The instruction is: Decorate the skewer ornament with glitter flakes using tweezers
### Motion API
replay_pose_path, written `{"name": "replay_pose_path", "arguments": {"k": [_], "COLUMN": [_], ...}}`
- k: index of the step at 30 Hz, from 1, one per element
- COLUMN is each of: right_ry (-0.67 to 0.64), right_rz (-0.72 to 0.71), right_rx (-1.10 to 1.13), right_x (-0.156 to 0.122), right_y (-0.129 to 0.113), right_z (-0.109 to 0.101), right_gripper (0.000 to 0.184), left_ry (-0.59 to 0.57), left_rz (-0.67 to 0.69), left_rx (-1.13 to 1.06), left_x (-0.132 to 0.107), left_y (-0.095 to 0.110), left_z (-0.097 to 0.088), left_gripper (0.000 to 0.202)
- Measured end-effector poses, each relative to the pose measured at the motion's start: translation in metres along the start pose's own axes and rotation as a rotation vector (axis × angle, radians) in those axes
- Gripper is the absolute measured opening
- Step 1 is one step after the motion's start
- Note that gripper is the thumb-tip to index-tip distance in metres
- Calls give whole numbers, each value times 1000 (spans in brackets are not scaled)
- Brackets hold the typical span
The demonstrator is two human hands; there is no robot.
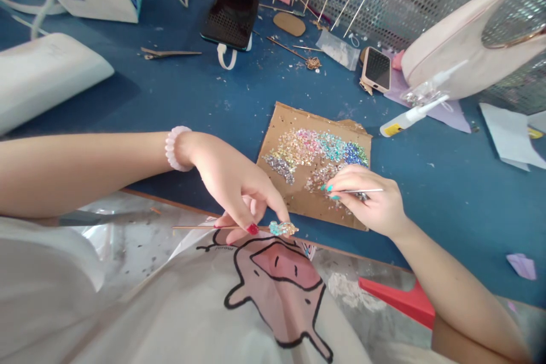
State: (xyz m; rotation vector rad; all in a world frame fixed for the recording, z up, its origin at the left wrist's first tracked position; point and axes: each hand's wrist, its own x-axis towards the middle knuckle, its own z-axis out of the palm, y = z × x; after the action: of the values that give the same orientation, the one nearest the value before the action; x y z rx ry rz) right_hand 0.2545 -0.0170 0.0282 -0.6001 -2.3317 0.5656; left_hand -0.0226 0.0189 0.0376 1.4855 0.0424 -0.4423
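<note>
My left hand (236, 187) pinches a thin wooden stick (196, 228) whose tip carries a small sparkly ornament (282, 228), held level over my lap. A pale bead bracelet (176, 148) sits on that wrist. My right hand (371, 202) is closed on a slim metal pick (362, 190), its tip down among coloured sequins (319, 151) heaped on a piece of cardboard (277, 125) on the blue table.
A glue bottle (409, 118) lies right of the cardboard. Two phones (230, 17) (377, 68), more sticks (294, 52), a small plastic bag (339, 49), a pale handbag (460, 45) and white boxes (42, 77) stand farther back. A red object (401, 298) lies by my right forearm.
</note>
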Motion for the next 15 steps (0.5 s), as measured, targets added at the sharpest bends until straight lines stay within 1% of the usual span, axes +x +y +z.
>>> {"name": "replay_pose_path", "arguments": {"k": [2, 4, 7, 11, 15], "right_ry": [-5, -10, -10, 4, 13], "right_rz": [-2, -1, 2, 7, 8], "right_rx": [1, -1, -5, -13, -59], "right_x": [0, 0, 0, -1, -2], "right_y": [0, 0, 1, 2, 2], "right_z": [0, 0, -1, -1, 0], "right_gripper": [12, 13, 13, 12, 11], "left_ry": [7, 35, 62, 129, 62], "left_rz": [53, 72, 63, 85, 77], "left_rx": [-31, -38, 19, 97, 125], "left_x": [1, 2, 2, 2, 1], "left_y": [-1, -1, 1, 4, 4], "left_z": [-1, -2, -1, 1, 1], "left_gripper": [55, 55, 55, 54, 57]}}
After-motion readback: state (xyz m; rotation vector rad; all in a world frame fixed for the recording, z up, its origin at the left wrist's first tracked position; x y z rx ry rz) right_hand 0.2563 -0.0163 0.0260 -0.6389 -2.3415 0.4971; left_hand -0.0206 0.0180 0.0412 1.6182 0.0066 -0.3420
